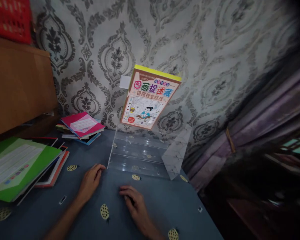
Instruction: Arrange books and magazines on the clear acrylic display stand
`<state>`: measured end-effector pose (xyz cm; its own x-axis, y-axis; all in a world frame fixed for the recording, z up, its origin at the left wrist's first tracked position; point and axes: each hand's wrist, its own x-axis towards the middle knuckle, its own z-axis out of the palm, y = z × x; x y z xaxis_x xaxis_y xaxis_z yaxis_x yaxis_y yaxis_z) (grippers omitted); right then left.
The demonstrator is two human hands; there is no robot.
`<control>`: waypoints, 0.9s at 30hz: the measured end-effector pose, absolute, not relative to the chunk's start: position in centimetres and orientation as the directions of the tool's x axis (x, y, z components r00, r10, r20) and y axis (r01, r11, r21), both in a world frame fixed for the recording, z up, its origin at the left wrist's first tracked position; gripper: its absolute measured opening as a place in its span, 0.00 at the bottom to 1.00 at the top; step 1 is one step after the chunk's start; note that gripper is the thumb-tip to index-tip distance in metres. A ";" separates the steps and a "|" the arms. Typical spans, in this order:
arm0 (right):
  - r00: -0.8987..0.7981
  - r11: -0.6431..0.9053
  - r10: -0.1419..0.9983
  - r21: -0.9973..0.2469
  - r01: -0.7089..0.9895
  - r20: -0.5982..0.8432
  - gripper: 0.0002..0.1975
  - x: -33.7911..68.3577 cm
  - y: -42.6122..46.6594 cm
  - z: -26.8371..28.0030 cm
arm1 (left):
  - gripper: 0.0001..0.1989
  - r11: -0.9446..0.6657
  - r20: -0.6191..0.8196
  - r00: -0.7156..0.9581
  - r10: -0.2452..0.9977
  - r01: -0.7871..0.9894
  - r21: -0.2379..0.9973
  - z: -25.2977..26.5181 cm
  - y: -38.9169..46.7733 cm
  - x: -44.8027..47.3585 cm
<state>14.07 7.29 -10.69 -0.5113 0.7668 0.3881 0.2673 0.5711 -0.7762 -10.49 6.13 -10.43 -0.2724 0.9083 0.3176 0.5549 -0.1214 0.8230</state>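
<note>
My left hand (91,181) rests on the blue tabletop, just short of the front left corner of a clear acrylic stepped rack (140,151). It holds nothing, and its fingers are loosely stretched and slightly bent. Farther right, my right hand (136,203) lies on the table in front of the rack, empty, with the thumb apart from the bent fingers. A book (148,98) with a yellow top edge, brown border and colourful Chinese characters stands at the back of the rack, leaning toward the wall. Neither hand touches the book.
A stack topped by a green book (20,166) lies at the left, and a smaller pile with a pink book (85,125) sits behind it. A brown wooden box (20,83) bears a red basket (11,20). Purple-grey curtains (215,156) hang at the right.
</note>
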 end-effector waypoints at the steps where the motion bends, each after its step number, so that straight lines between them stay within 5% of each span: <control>1: -0.520 0.564 0.767 -0.781 0.268 0.375 0.12 14.0 7.2 -10.4 | 0.15 -0.119 0.312 -0.265 0.912 0.558 0.822 -10.3 6.1 -10.5; 27: -0.582 0.634 0.703 -0.731 0.253 0.409 0.15 13.3 6.9 -10.7 | 0.17 -0.077 0.362 -0.259 0.895 0.711 0.699 -9.5 4.1 -10.8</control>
